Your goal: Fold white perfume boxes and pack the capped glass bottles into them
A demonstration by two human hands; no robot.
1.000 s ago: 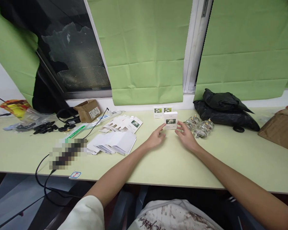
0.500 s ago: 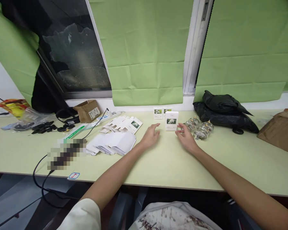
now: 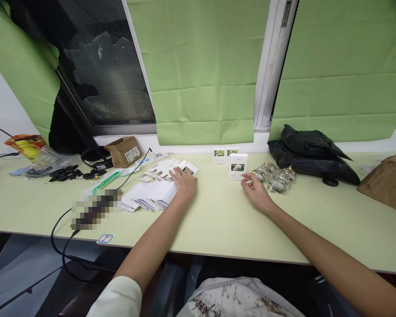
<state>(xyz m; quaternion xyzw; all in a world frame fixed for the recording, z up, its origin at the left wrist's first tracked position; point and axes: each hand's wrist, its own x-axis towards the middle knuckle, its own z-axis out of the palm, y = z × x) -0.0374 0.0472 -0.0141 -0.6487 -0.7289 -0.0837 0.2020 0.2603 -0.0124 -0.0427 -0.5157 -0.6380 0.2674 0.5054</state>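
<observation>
Now three boxes stand; left hand flat on flat cartons, right hand loosely curled, empty.

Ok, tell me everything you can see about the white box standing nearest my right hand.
The white box is a small upright carton, apparently cardboard, closed, with a green and white flower picture on its front and print too small to read. It stands on the pale green table, in front of two smaller similar boxes by the wall. The right hand lies just beside its lower right corner; contact cannot be told. Glass jars sit to its right.
</observation>
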